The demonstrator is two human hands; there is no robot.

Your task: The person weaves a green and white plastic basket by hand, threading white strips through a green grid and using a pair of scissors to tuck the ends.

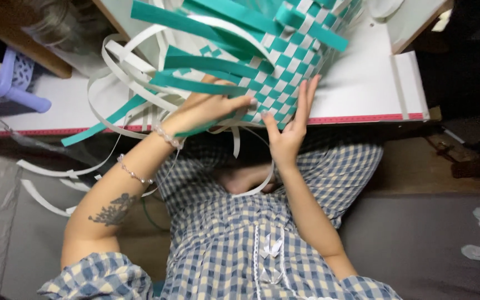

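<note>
Left hand: the left hand (209,105) lies against the woven side of the basket (276,61), fingers curled and pinching a teal strip (195,130) that trails down past the wrist.
Right hand: the right hand (290,125) is spread wide and flat, fingers straight, pressed on the checkered weave just beside the left hand; it grips nothing.
Basket: half-woven from teal and white strips, tipped on its side at the near edge of the white tabletop (362,83), its woven wall facing the person.
Loose ends: unwoven teal strips (206,64) fan out to the left of the weave; white strips (118,66) curl over the left part of the tabletop and hang past its near edge toward the floor.
Tabletop edge: a red band (362,118) runs along the near edge, right of the hands.
Wrist: two bead bracelets (168,136) sit on the left forearm, and a dark tattoo (112,210) shows nearer the elbow.
Clothing: a blue checked dress (240,239) covers the lap below the hands.
Far left: a lilac plastic stool (12,83) stands off the tabletop's left end.
</note>
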